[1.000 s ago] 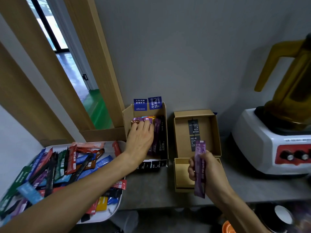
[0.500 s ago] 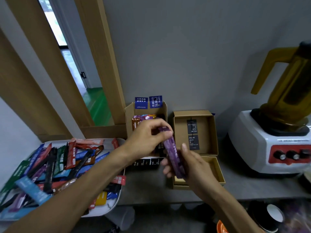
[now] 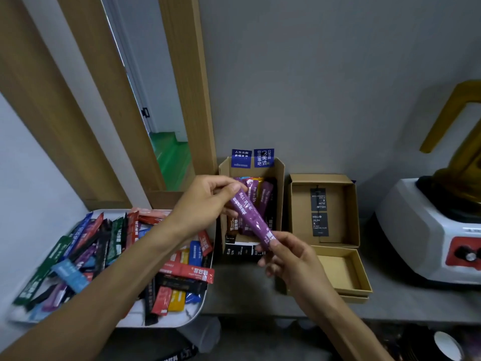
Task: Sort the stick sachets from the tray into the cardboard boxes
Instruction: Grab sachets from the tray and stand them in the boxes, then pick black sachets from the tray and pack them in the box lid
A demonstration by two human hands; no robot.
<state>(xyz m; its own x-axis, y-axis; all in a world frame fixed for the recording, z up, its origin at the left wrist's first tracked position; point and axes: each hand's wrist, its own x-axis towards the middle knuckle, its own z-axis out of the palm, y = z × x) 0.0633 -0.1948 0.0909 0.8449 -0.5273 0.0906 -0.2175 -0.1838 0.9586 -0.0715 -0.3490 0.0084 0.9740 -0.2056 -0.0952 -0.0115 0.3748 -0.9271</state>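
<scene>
A purple stick sachet (image 3: 250,217) hangs slanted in front of the left cardboard box (image 3: 279,178). My left hand (image 3: 205,201) pinches its upper end and my right hand (image 3: 289,259) pinches its lower end. The left box holds several purple, brown and orange sachets standing upright. The right cardboard box (image 3: 351,212) lies open with only black cards in its lid half. A white tray (image 3: 192,313) at the left is heaped with several sachets in red, blue, green, black, purple and yellow.
A white blender base (image 3: 416,235) with a red panel and an amber jug stands at the right. The grey counter's front edge (image 3: 260,316) runs just below the boxes. A wooden door frame (image 3: 182,87) rises behind the tray. A cup (image 3: 447,347) sits low at the right.
My left hand left the sachets in the left box and took the top of the purple sachet. My right hand carried that sachet left, from over the right box to in front of the left box.
</scene>
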